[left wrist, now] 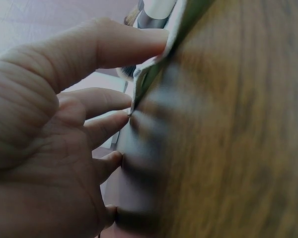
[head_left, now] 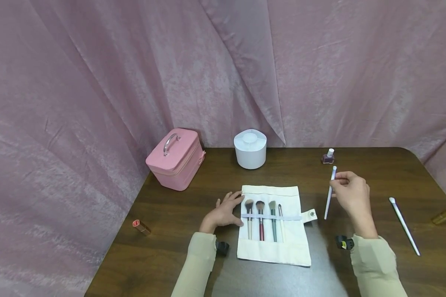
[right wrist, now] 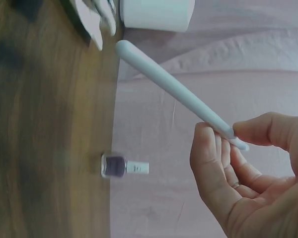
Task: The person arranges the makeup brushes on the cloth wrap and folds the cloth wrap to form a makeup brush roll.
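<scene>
Resting surface: dark brown wooden table (head_left: 375, 165), pink draped cloth (head_left: 96, 82) behind.
Pink case: rectangular pink vanity case with clear handle (head_left: 175, 159), at 10 o'clock from the roll, well apart.
Cream roll: unrolled cream canvas brush roll (head_left: 273, 247), flat at table centre, four brushes (head_left: 262, 220) tucked upright under its white band, snap tab (head_left: 311, 214) sticking out toward 3 o'clock.
White pot: round white lidded container (head_left: 250, 149), at 12 o'clock from the roll.
Left hand (head_left: 224, 212): flat, fingers spread and relaxed, pressing the roll's 9 o'clock edge; wrist view shows fingertips (left wrist: 116, 119) touching the cloth hem; grasping nothing.
Right hand (head_left: 351, 194): pinching the slim white brush handle (head_left: 329, 196) between thumb and fingertips (right wrist: 208, 134), near its upper end.
Held handle, position: lifted off the table, at 3 o'clock from the roll, just beyond the tab.
Held handle, axis: long axis running roughly 12 to 6 o'clock, slightly tilted, lower end nearest the tab; right hand far nearer than left.
Held handle, look: smooth, pale, tapering, rounded tip; bristles not discernible.
Second white brush (head_left: 404, 226): lying on the table at 3 o'clock from the right hand, apart.
Small items: purple nail polish bottle with white cap (head_left: 328, 156) at 12 o'clock from the right hand; gold tube (head_left: 444, 215) at far right edge; gold lipstick with red end (head_left: 141, 227) at 9 o'clock from the left hand.
</scene>
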The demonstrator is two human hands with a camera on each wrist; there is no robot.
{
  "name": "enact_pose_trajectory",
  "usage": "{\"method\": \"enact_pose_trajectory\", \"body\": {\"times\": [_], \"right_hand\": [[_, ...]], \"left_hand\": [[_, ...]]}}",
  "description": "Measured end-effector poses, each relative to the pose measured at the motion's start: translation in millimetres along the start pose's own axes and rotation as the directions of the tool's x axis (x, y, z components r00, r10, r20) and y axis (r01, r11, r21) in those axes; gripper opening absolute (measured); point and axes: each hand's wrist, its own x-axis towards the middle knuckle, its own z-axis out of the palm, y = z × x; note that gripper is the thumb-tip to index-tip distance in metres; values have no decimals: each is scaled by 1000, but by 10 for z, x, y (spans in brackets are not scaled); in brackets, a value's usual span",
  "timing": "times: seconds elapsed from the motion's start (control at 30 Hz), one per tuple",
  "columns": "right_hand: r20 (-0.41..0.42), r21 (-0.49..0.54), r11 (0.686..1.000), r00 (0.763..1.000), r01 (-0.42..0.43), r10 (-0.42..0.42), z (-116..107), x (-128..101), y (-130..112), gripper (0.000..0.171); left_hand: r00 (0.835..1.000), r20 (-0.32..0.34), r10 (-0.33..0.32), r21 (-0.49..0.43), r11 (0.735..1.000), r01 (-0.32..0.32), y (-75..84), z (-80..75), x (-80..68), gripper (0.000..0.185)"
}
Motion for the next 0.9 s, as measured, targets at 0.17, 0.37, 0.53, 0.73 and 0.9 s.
{"method": "enact_pose_trajectory", "body": {"times": [0.17, 0.37, 0.53, 0.73, 0.9], "right_hand": [[-8, 57, 998, 1000, 14, -14, 83, -20, -71, 27], [-44, 143, 988, 998, 58, -52, 197, -29, -158, 24], [-81, 239, 969, 996, 65, -46, 318, -46, -177, 21], [-83, 336, 940, 996, 54, -27, 448, -50, -137, 20], [-34, 382, 924, 999, 20, -8, 575, -61, -87, 19]], "left_hand": [[1000, 2, 3, 18, 1000, -3, -20, -5, 11, 89], [1000, -7, -1, 37, 999, 1, -22, -34, 52, 88], [1000, 1, -11, 44, 999, 11, -23, -25, 56, 88], [1000, -4, -6, 38, 999, 6, -18, -11, 48, 89], [1000, -4, -4, 31, 1000, 4, -12, 9, 28, 89]]}}
